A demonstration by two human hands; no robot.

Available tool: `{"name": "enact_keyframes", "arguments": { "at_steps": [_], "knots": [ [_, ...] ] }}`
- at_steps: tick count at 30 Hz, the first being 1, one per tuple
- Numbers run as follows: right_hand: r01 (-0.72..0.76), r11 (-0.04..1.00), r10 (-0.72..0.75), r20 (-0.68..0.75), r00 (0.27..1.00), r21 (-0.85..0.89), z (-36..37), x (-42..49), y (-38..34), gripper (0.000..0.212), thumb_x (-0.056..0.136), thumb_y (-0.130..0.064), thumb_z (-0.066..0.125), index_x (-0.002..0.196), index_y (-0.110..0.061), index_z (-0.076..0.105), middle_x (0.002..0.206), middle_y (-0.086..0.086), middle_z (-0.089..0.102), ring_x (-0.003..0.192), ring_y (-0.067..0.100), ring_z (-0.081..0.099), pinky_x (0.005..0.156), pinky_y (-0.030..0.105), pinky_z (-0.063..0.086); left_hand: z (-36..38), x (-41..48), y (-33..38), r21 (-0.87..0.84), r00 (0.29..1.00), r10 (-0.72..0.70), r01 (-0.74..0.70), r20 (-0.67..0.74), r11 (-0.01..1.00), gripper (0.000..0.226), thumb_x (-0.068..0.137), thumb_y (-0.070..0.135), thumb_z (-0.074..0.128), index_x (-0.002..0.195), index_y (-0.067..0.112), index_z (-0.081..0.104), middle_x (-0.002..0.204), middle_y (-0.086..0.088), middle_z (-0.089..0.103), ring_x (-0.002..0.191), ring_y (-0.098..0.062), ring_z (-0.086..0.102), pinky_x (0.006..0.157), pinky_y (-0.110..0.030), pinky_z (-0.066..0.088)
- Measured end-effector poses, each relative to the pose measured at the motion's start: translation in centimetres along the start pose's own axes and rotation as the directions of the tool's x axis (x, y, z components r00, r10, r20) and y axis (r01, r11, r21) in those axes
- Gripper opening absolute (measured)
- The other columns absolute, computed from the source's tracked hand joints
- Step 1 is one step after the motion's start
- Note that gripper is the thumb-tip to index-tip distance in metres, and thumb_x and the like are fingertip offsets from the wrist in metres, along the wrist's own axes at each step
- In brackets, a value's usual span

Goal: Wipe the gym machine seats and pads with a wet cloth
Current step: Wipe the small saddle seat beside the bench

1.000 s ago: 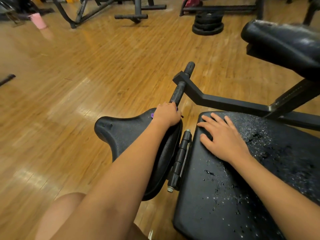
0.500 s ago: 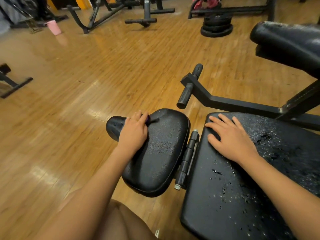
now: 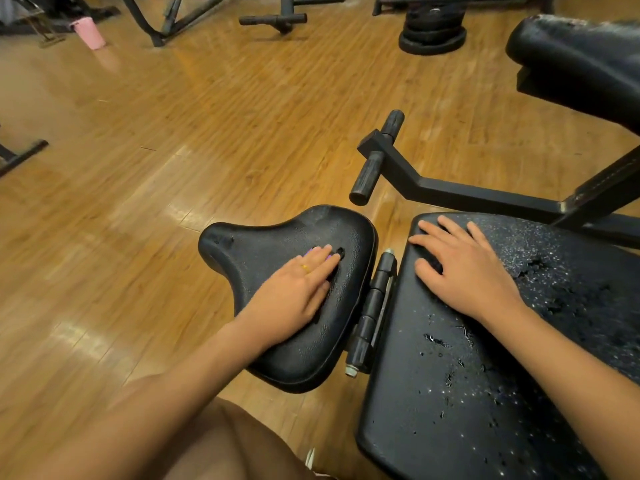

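Observation:
A black saddle-shaped seat [image 3: 263, 244] sits left of a large black pad [image 3: 467, 393] whose cracked surface is speckled with pale flecks. My left hand [image 3: 298, 289] lies flat on the middle of the seat with its fingers straight. A sliver of purple cloth [image 3: 313, 251] shows under the fingertips; the rest of the cloth is hidden by the hand. My right hand [image 3: 467, 271] rests flat, fingers spread, on the far left corner of the large pad. A second black pad [image 3: 581, 64] is raised at the upper right.
A black frame arm with a grip bar [image 3: 377, 161] juts out just beyond the seat. A hinge tube [image 3: 372, 306] joins seat and pad. On the wooden floor behind stand stacked weight plates [image 3: 433, 32], other machine frames [image 3: 166, 19] and a pink cup [image 3: 90, 32].
My left hand went from the seat's far edge by the grip bar to its narrow end, then back to the middle. My right hand has stayed in place on the large pad.

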State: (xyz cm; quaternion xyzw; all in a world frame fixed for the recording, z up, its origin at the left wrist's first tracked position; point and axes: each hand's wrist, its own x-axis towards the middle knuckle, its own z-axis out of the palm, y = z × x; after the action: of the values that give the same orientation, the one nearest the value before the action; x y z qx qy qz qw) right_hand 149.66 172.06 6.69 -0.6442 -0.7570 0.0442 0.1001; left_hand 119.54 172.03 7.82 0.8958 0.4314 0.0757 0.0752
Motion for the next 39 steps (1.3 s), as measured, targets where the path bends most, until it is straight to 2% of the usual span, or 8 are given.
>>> {"name": "enact_keyframes", "arguments": {
  "at_steps": [6,12,20,23,28,33,36,39],
  "knots": [
    [-0.006,0.999,0.006,0.001,1.000,0.034,0.4,-0.1,-0.1,0.043,0.097,-0.043,0.042,0.139,-0.037,0.049,0.156,-0.012,0.034,0.149,0.013,0.017,0.123,0.046,0.007,-0.5,4.1,-6.6,0.108,0.970,-0.240,0.244,-0.046,0.964,0.041,0.099,0.013,0.042,0.139,0.005,0.048,0.145,-0.016,0.048,0.129,-0.036,0.048,0.106,-0.043,0.040],
    [-0.009,1.000,0.009,0.012,1.000,0.027,0.3,-0.3,-0.1,0.043,0.097,-0.044,0.041,0.139,-0.037,0.048,0.157,-0.012,0.034,0.149,0.013,0.017,0.123,0.045,0.006,-1.5,8.5,-6.0,0.155,0.774,-0.628,0.632,-0.079,0.760,0.025,0.095,0.012,0.040,0.107,0.004,0.061,0.107,-0.023,0.065,0.100,-0.043,0.062,0.070,-0.039,0.041],
    [-0.006,1.000,0.006,0.014,1.000,0.016,0.0,-0.3,-0.1,0.044,0.097,-0.045,0.040,0.140,-0.037,0.048,0.157,-0.011,0.034,0.149,0.013,0.017,0.123,0.046,0.006,1.1,0.2,1.3,-0.011,0.992,-0.117,0.117,-0.041,0.993,0.048,0.095,0.010,0.044,0.142,0.007,0.048,0.154,-0.015,0.040,0.136,-0.032,0.044,0.121,-0.037,0.025],
    [-0.010,1.000,0.010,0.008,1.000,0.021,0.0,-0.1,-0.1,0.044,0.097,-0.045,0.041,0.139,-0.036,0.048,0.156,-0.011,0.034,0.149,0.013,0.018,0.123,0.046,0.007,0.5,0.4,0.3,0.005,0.997,-0.082,0.082,-0.008,0.997,0.051,0.098,0.019,0.033,0.147,0.011,0.044,0.156,-0.011,0.037,0.140,-0.030,0.040,0.119,-0.040,0.027],
    [-0.008,1.000,0.008,0.013,1.000,0.020,0.2,-0.1,-0.3,0.044,0.097,-0.045,0.041,0.139,-0.037,0.048,0.156,-0.012,0.034,0.149,0.013,0.018,0.123,0.046,0.007,-0.5,4.5,-4.0,0.066,0.925,-0.374,0.378,-0.061,0.924,0.053,0.097,0.005,0.037,0.150,0.014,0.039,0.159,-0.009,0.033,0.142,-0.031,0.037,0.111,-0.041,0.034],
    [-0.004,1.000,0.004,0.012,1.000,0.008,0.1,-0.2,-0.1,0.049,0.094,-0.047,0.033,0.139,-0.035,0.049,0.156,-0.010,0.036,0.149,0.014,0.019,0.123,0.046,0.008,-1.0,8.9,-5.9,0.071,0.787,-0.604,0.614,-0.130,0.786,0.027,0.087,-0.002,0.040,0.104,0.004,0.060,0.104,-0.020,0.061,0.099,-0.044,0.060,0.070,-0.044,0.045],
    [-0.008,1.000,0.008,0.023,1.000,0.004,0.1,-0.4,-0.3,0.049,0.095,-0.047,0.033,0.140,-0.035,0.048,0.156,-0.011,0.035,0.149,0.014,0.018,0.123,0.046,0.007,-0.7,8.8,-4.5,0.076,0.824,-0.557,0.565,-0.098,0.822,0.017,0.088,0.001,0.040,0.089,0.008,0.055,0.092,-0.017,0.060,0.088,-0.043,0.061,0.062,-0.040,0.035],
    [-0.012,1.000,0.012,0.028,1.000,-0.009,-0.1,-0.6,-0.3,0.046,0.097,-0.045,0.038,0.141,-0.036,0.047,0.157,-0.011,0.033,0.149,0.013,0.017,0.123,0.045,0.006,-0.6,5.6,-2.8,-0.004,0.925,-0.369,0.370,-0.090,0.929,0.020,0.097,0.007,0.038,0.104,0.010,0.056,0.118,-0.006,0.056,0.103,-0.037,0.057,0.068,-0.041,0.040]
  ]
}}
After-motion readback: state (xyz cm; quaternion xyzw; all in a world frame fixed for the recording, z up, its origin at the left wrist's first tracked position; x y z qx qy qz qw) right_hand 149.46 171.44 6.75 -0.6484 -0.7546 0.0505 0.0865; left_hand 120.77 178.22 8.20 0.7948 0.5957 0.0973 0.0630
